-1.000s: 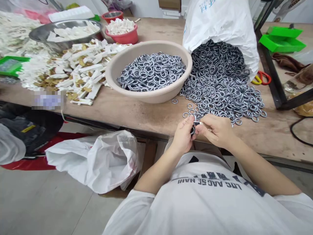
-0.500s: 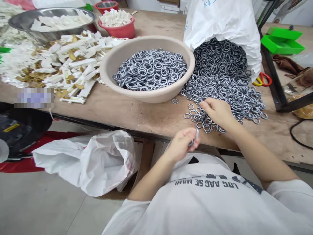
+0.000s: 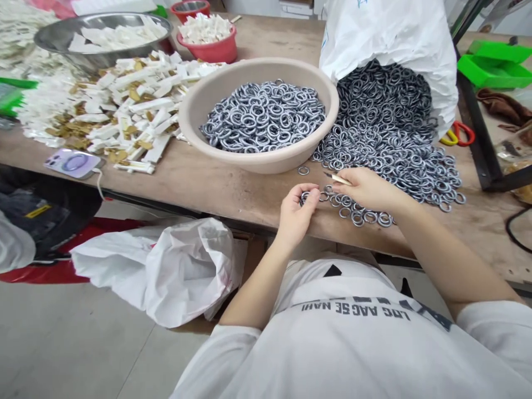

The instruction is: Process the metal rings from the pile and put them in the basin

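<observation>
My left hand [image 3: 297, 213] is closed on several grey metal rings [image 3: 306, 198] just over the table's front edge. Between the fingers of my right hand [image 3: 368, 188] is a thin, pale pointed tool [image 3: 338, 178], its dark tip toward the left. Both hands are close together at the near side of a heap of loose rings [image 3: 386, 149], which spills out of a white sack [image 3: 390, 33]. A beige basin [image 3: 260, 162] full of the same rings stands beyond my left hand. One ring [image 3: 303, 170] lies apart near the basin.
White strips with gold pieces [image 3: 141, 105] are piled on the left, beside a phone [image 3: 73, 163], a steel bowl [image 3: 45, 44] and a red bowl [image 3: 214, 51]. Scissors [image 3: 463, 133], a black frame [image 3: 480, 138] and green trays [image 3: 494, 72] are at right. A white bag [image 3: 178, 277] hangs below.
My left hand has moved up and forward, over the table edge. The pointed tool now shows in my right hand, which has shifted slightly. The view has shifted a little, moving the table items rightward.
</observation>
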The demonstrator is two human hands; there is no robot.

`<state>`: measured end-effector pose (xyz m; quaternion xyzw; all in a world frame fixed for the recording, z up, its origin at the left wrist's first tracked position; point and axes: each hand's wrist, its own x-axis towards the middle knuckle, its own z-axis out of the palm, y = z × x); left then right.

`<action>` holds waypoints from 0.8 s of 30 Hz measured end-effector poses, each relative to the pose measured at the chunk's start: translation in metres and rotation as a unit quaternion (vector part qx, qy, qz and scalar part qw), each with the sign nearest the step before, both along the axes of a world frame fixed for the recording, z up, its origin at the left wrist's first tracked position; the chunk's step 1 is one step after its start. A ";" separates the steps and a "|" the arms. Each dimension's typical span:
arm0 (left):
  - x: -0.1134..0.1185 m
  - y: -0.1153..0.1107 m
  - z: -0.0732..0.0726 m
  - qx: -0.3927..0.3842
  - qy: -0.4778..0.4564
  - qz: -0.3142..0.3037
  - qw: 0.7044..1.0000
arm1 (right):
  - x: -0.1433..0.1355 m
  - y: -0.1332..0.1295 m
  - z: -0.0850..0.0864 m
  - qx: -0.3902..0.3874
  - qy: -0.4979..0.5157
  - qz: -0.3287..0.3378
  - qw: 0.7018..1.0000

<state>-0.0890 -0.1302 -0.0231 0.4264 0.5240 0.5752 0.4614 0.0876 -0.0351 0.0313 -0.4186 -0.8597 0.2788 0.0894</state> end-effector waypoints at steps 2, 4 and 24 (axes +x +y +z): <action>0.008 0.003 0.002 0.043 0.089 -0.046 0.994 | 0.010 -0.016 0.007 -0.078 0.061 0.008 0.995; 0.019 0.005 0.004 0.055 0.100 -0.092 0.989 | 0.015 -0.031 0.007 -0.103 0.117 -0.015 0.988; 0.064 -0.019 0.027 -0.122 -0.280 -0.057 0.950 | 0.033 -0.082 -0.007 0.161 0.127 -0.040 0.978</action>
